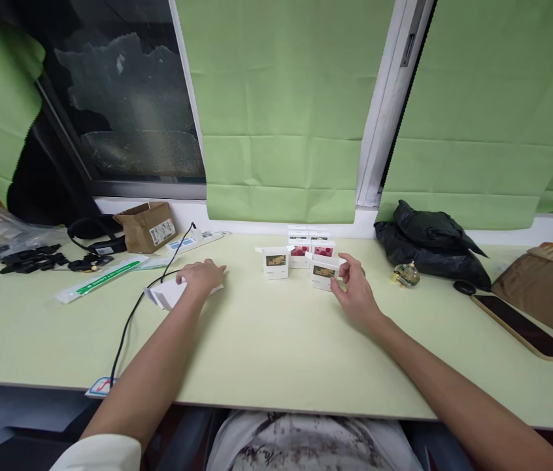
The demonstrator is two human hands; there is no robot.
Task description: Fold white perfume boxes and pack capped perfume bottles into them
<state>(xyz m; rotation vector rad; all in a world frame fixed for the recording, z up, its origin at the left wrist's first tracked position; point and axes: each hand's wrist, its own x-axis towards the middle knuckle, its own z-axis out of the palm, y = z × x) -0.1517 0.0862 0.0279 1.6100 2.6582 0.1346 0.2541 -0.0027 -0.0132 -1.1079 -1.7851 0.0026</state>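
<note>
My right hand (355, 289) has its thumb and fingers closed on the right side of a small white box (322, 282) with a dark yellow-flowered picture. A like box (276, 269) stands upright to its left, its top flaps spread. Behind them are white boxes with red pictures (300, 255), with more boxes at their back. My left hand (201, 276) is arched over a larger white carton (171, 294) with raised flaps, lying on the table. Its fingers are apart and partly hidden by the back of the hand; whether they touch the carton is unclear.
A black cable (132, 314) runs beside the carton to a power strip (195, 242). Behind stands an open brown box (146, 226); a green-and-white packet (102, 278) lies left. On the right are a glass ornament (406, 275), black bags (428, 245) and a phone (521, 327).
</note>
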